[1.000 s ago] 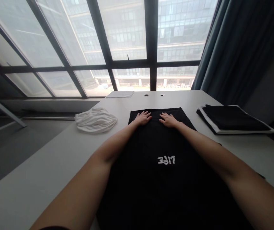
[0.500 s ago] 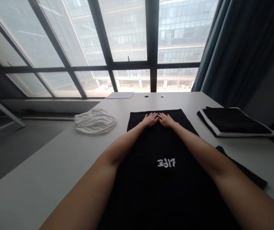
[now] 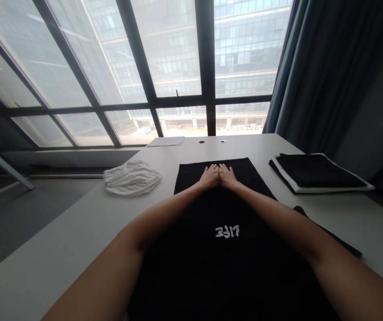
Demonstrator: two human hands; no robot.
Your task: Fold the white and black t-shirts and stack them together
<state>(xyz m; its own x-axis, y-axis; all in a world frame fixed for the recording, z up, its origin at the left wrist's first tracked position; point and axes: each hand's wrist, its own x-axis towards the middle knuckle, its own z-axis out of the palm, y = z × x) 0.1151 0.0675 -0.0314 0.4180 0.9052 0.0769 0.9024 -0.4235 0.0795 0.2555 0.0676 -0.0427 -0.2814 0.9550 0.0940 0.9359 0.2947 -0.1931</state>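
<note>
A black T-shirt [image 3: 231,263] lies spread on the white table, its far hem toward the window. White lettering [image 3: 227,231] on it appears upside down from my side. My left hand [image 3: 210,176] rests flat on the cloth near that far edge, fingers stretched forward. Right beside it, my right hand [image 3: 226,175] lies flat too, the two hands touching along their inner sides. Neither hand grips anything. One black sleeve [image 3: 332,234] sticks out to the right behind my right forearm; the shirt's near end runs out of view below.
A crumpled white cloth [image 3: 131,178] lies left on the white table [image 3: 87,240]. A stack of folded black and white garments [image 3: 320,171] sits at the right. Papers [image 3: 166,141] lie at the far edge, near two cable holes. A dark curtain [image 3: 298,80] hangs beside the window.
My hands have come closer together, their inner sides now meeting on the cloth, fingers pointing more straight ahead. The view has tilted slightly up and shifted right.
</note>
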